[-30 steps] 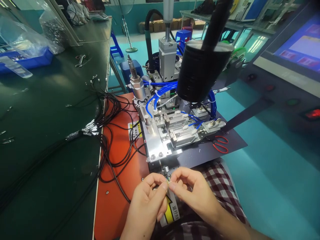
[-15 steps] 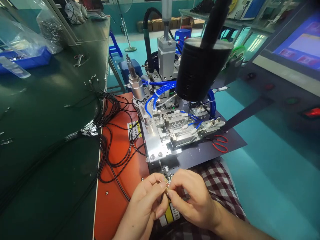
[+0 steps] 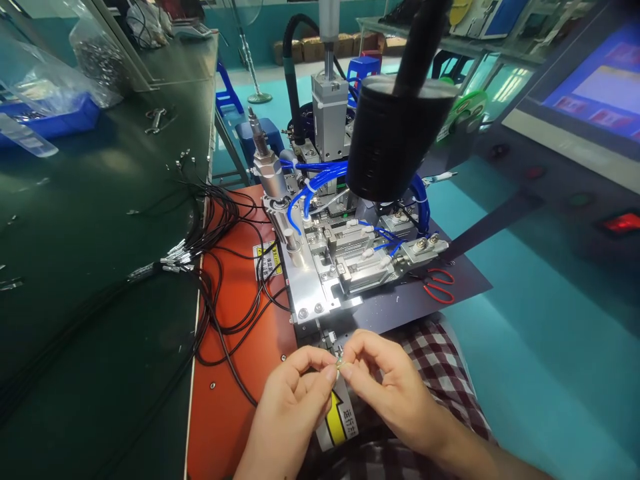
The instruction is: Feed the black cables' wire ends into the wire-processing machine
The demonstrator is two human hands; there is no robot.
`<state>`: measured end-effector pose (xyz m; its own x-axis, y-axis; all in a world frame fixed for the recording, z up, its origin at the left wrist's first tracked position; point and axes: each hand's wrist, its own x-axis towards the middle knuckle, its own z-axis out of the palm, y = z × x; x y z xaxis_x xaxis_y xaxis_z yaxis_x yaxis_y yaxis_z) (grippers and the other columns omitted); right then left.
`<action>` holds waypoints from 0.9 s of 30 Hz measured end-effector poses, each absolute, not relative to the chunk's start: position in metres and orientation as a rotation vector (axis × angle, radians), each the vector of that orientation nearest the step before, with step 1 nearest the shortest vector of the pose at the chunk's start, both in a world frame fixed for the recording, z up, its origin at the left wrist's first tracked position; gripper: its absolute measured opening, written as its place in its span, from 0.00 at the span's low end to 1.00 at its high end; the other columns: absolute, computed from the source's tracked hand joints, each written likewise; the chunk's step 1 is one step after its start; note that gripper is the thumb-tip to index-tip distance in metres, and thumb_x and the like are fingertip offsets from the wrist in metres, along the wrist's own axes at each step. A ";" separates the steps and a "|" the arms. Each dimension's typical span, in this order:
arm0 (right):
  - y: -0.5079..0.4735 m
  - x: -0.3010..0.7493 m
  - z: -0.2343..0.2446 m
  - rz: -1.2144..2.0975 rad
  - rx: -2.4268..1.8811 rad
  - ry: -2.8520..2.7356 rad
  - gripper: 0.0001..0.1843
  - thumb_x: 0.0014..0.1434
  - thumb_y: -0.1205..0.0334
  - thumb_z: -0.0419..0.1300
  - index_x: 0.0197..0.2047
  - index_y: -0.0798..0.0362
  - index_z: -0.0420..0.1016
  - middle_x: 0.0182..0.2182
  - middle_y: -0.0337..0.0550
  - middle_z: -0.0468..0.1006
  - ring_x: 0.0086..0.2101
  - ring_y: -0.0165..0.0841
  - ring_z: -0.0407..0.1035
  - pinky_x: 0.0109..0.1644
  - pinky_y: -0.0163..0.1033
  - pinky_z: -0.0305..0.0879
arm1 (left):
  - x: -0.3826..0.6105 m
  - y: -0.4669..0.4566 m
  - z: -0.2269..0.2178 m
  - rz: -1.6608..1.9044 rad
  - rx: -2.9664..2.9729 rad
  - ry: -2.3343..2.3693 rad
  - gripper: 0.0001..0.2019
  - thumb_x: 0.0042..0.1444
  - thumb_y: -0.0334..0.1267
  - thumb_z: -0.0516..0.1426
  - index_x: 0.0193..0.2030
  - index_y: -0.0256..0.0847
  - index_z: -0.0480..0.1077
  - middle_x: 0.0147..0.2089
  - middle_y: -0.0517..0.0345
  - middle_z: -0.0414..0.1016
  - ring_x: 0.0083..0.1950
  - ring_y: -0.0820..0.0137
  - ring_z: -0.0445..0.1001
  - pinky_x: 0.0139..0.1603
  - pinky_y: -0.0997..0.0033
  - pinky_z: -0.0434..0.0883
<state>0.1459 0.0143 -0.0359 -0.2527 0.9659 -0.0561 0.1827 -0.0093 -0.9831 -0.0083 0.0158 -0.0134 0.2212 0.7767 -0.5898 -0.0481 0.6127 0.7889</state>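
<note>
My left hand [image 3: 300, 393] and my right hand [image 3: 385, 383] meet low in the middle of the view, in front of the bench machine. Both are closed in a pinch, thumb against forefinger, with the fingertips almost touching. Between them are thin wires [image 3: 340, 365], pale and yellowish, so small that their ends are hard to make out. Just beyond the fingertips sits a small metal fixture [image 3: 331, 338] at the front of the machine [image 3: 315, 287]. Below the hands shows a label with a yellow arrow [image 3: 336, 420].
Black cables [image 3: 220, 313] with silvery ends spill from the dark green table [image 3: 100, 267] over the orange board [image 3: 225, 420]. Red-handled scissors or cutters [image 3: 440, 287] lie on the grey plate at right. A black lamp-like cylinder [image 3: 395, 140] overhangs the machine; a screen [image 3: 600, 87] stands right.
My fingers have shifted on the wires; the right hand has moved slightly up and the left fingers have straightened. More of the yellow-arrow label shows below. The view has shifted slightly.
</note>
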 end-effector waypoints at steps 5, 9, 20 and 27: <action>0.018 0.147 -0.028 1.338 -1.254 -1.563 0.08 0.59 0.65 0.54 0.28 0.53 0.65 0.25 0.36 0.65 0.25 0.29 0.59 0.29 0.35 0.55 | -0.007 0.012 -0.009 0.683 0.800 1.262 0.16 0.47 0.49 0.63 0.30 0.38 0.68 0.16 0.71 0.54 0.18 0.81 0.49 0.17 0.81 0.47; 0.018 0.143 -0.030 1.727 -1.232 -1.194 0.09 0.58 0.60 0.55 0.28 0.52 0.63 0.17 0.29 0.57 0.18 0.26 0.51 0.22 0.32 0.48 | -0.009 0.012 -0.014 0.641 0.815 1.255 0.16 0.47 0.49 0.63 0.29 0.38 0.66 0.14 0.74 0.50 0.16 0.82 0.45 0.16 0.81 0.44; 0.009 0.135 -0.039 1.696 -1.257 -1.035 0.10 0.57 0.57 0.59 0.30 0.54 0.66 0.16 0.29 0.60 0.19 0.24 0.53 0.22 0.31 0.51 | -0.009 0.010 -0.022 0.665 0.745 1.247 0.13 0.55 0.46 0.58 0.30 0.38 0.65 0.10 0.74 0.54 0.14 0.83 0.44 0.19 0.79 0.44; 0.014 0.139 -0.033 1.468 -1.386 -1.242 0.06 0.55 0.61 0.60 0.32 0.55 0.73 0.19 0.33 0.64 0.21 0.28 0.58 0.24 0.33 0.56 | -0.009 0.011 -0.022 0.660 0.785 1.254 0.13 0.55 0.47 0.58 0.30 0.38 0.65 0.11 0.73 0.55 0.14 0.82 0.46 0.18 0.79 0.44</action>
<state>0.1395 0.0138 -0.0330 -0.1295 0.9578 -0.2566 0.0945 -0.2457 -0.9647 -0.0093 0.0108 -0.0218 0.1968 0.8006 -0.5660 -0.0136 0.5794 0.8149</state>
